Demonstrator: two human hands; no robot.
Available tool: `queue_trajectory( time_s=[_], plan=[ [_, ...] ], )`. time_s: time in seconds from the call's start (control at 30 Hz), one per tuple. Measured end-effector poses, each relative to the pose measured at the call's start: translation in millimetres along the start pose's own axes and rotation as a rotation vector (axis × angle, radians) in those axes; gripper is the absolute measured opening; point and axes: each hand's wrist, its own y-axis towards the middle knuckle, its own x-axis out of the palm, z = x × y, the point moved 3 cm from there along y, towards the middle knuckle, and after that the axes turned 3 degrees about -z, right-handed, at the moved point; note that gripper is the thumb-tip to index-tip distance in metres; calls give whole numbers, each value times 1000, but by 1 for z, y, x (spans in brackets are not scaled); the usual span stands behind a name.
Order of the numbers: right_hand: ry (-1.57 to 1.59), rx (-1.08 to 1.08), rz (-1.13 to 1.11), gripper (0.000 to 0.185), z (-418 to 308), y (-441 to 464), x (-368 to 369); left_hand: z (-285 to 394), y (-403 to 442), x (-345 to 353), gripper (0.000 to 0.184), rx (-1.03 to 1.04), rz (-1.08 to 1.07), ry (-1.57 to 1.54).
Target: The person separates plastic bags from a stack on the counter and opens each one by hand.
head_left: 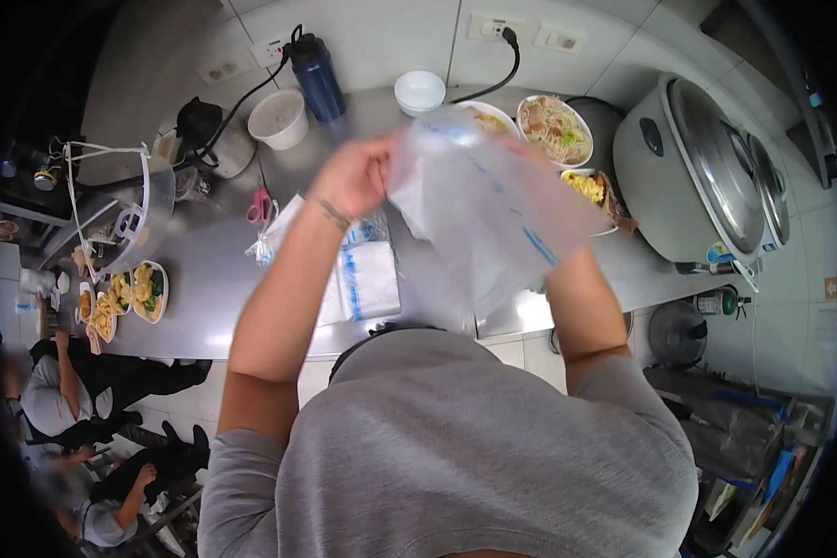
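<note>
A translucent plastic bag (493,205) with blue print hangs spread between my hands above the steel counter (205,307). My left hand (361,175) is closed on the bag's left edge. Most of my right hand (521,149) is hidden behind the bag, so its fingers do not show clearly. Folded packs of white and blue bags (367,279) lie below my left forearm. Behind and right of the bag are a bowl of noodles (555,130), another bowl partly covered by the bag, and a container with yellow food (586,187).
A large rice cooker (688,172) stands at the right. Along the wall are a blue bottle (317,79), white tub (279,119), kettle (216,139) and white bowls (420,92). Pink scissors (259,205) and filled food trays (147,290) lie left. Two people (56,395) are at the far left.
</note>
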Motion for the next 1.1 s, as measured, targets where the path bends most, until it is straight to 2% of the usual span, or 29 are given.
queue_trajectory(
  time_s=[0.03,0.07,0.13,0.17,0.27,0.3,0.37,0.43,0.53,0.63,0.73,0.77,0.83,0.87,0.93,0.97,1.0,1.07,1.1],
  plan=[
    [74,44,91,28,15,4,-6,-19,3,-5,26,-67,28,-70],
    [149,91,183,22,30,9,-11,-35,10,-17,26,-33,116,18],
    [-220,322,391,22,66,3,-12,-73,6,-39,25,-53,326,153],
    [-413,414,480,22,79,1,-18,-79,8,-42,26,-42,335,352],
    [-942,-233,385,25,94,17,-29,-72,34,-53,29,84,339,945],
    [-928,-180,388,26,108,17,-36,-87,55,-76,29,120,329,1131],
    [-902,-105,394,28,119,33,-50,-85,63,-78,28,86,296,1151],
    [-849,-111,393,28,115,35,-43,-61,43,-43,27,-74,253,809],
    [-640,-77,444,26,108,32,-31,-72,54,-60,25,-269,264,694],
    [-424,-72,529,23,106,29,-41,-69,54,-70,26,-47,386,812],
    [-348,-171,671,24,94,9,-48,-47,18,-78,23,464,374,749],
    [-336,-212,728,26,94,-4,-47,-43,-1,-88,22,549,414,816],
    [-481,-278,600,19,109,-33,-43,-33,-42,-110,19,723,490,959],
    [-552,-325,531,15,116,-46,-38,-35,-61,-121,18,751,472,1196],
    [-930,-214,324,8,132,-65,-1,-57,-95,-139,15,784,406,1668],
    [-959,-224,142,8,140,-63,17,-72,-104,-147,17,644,386,1743],
    [-983,-231,-40,8,149,-63,35,-85,-109,-151,17,637,413,1790],
    [-1171,-439,-191,18,172,-45,62,-100,-114,-158,17,649,454,1831],
    [-1249,-413,-216,22,186,-35,70,-102,-113,-161,18,671,469,1825]
  ],
)
